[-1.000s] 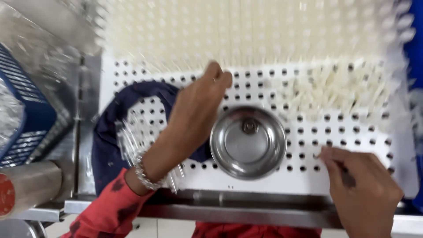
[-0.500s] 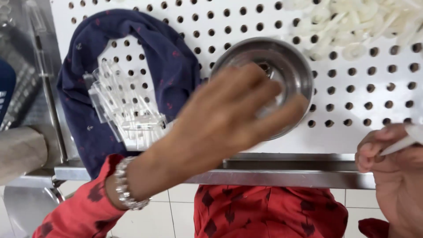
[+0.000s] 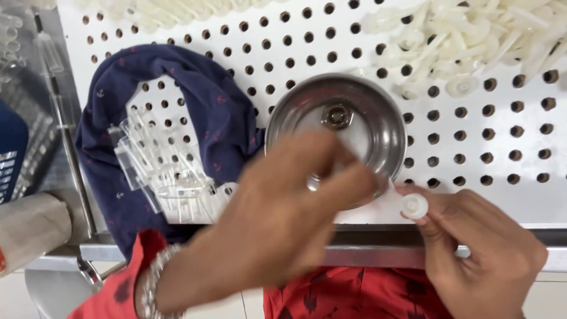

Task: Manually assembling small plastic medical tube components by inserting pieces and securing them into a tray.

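Observation:
My left hand (image 3: 277,218) is blurred with motion, over the near rim of a round steel bowl (image 3: 378,127) on a white perforated board (image 3: 472,147). Its fingers are bent and I cannot tell whether they hold anything. My right hand (image 3: 478,248) pinches a small white plastic cap (image 3: 414,205) at the board's front edge, right of the bowl. A heap of white plastic pieces (image 3: 472,35) lies at the far right of the board. A small metal piece (image 3: 336,115) rests inside the bowl.
A dark blue cloth (image 3: 218,106) curls around a cluster of clear plastic parts (image 3: 165,165) to the left. A steel ledge (image 3: 366,254) runs along the board's front. A blue crate (image 3: 12,147) and a grey cylinder (image 3: 29,227) are at far left.
The view has tilted closer to the board's front. My left hand has drawn back from above the bowl toward its near rim. My right hand has risen with the white cap.

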